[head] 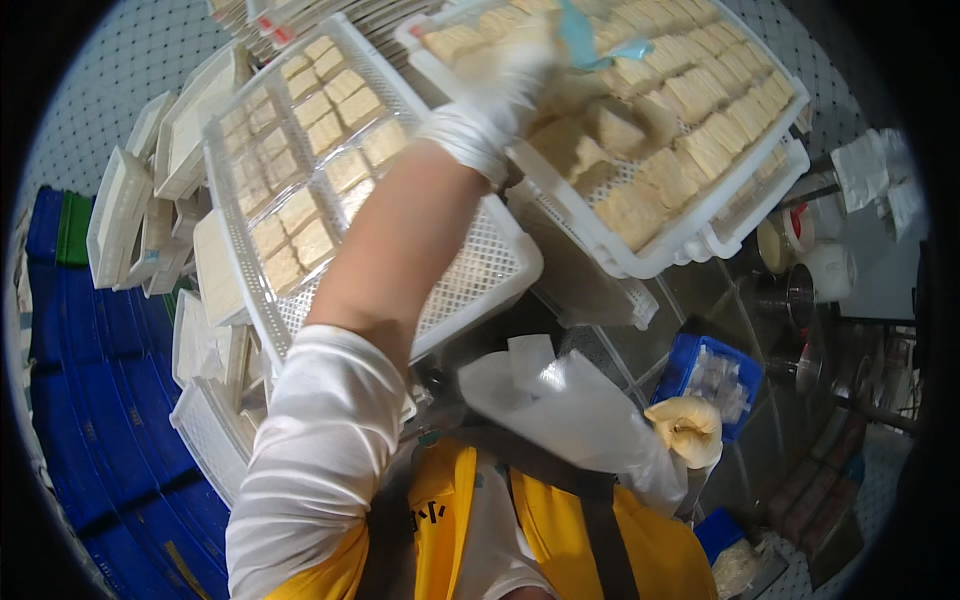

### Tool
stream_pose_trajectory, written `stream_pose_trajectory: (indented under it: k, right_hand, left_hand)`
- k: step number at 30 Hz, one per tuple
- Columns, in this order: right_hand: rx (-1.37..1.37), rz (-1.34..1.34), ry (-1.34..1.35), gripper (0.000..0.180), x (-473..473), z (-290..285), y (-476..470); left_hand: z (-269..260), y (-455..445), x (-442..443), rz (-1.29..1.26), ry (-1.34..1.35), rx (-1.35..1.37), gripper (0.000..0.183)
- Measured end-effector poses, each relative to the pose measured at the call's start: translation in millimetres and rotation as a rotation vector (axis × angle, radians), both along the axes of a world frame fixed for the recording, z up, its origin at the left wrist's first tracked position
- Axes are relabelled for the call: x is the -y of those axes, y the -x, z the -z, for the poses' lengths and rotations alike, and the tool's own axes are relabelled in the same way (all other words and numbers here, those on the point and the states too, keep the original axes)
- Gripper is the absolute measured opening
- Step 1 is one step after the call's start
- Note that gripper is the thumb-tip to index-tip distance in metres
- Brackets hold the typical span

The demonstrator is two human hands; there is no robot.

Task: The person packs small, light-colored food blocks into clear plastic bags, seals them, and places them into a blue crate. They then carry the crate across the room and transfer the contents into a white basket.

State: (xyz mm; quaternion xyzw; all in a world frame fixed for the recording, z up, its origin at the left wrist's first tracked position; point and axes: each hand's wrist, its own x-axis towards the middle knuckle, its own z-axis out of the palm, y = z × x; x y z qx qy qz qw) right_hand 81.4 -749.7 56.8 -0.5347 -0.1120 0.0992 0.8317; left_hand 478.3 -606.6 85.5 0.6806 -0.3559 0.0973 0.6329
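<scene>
My left hand [517, 82], in a white glove, reaches over the near left part of the right-hand crate [637, 266]. It is motion-blurred; whether it grips anything I cannot tell. Pale tofu-like blocks [705, 154] stand in rows in this crate, with looser pieces [619, 131] near my hand. A strip of light blue plastic [600, 45] lies over them. My left forearm crosses a second white crate [517, 259], where similar blocks [300, 240] sit under clear film. Low on the right, my right hand [686, 431], in a cream glove, is curled on a clear plastic bag [577, 397].
Stacked white trays [180, 127] lean along the left, beside large blue crates [112, 390]. A blue basket [709, 382] holding clear packets stands on the tiled floor beyond my right hand. Containers [825, 270] and hanging plastic bags [862, 169] are at the far right.
</scene>
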Motion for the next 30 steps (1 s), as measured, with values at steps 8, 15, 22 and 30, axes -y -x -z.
stream_pose_trajectory:
  k: [8,15,22,30]
  right_hand:
    - [-0.189,-0.259,-0.409,0.056,-21,14,-30]
    - [-0.101,-0.084,-0.383,0.012,-104,-17,-107]
    - [0.036,-0.165,0.394,0.024,-211,-29,-155]
    - [0.146,-0.78,0.898,0.036,-308,-48,-184]
  left_hand:
    - [14,132,-120,0.011,-0.231,-0.555,0.041]
    - [76,271,-183,0.868,-0.157,-0.87,0.04]
    - [-18,261,-330,-0.115,-0.303,-0.256,0.013]
    - [-61,262,-415,-0.709,-0.701,0.368,0.024]
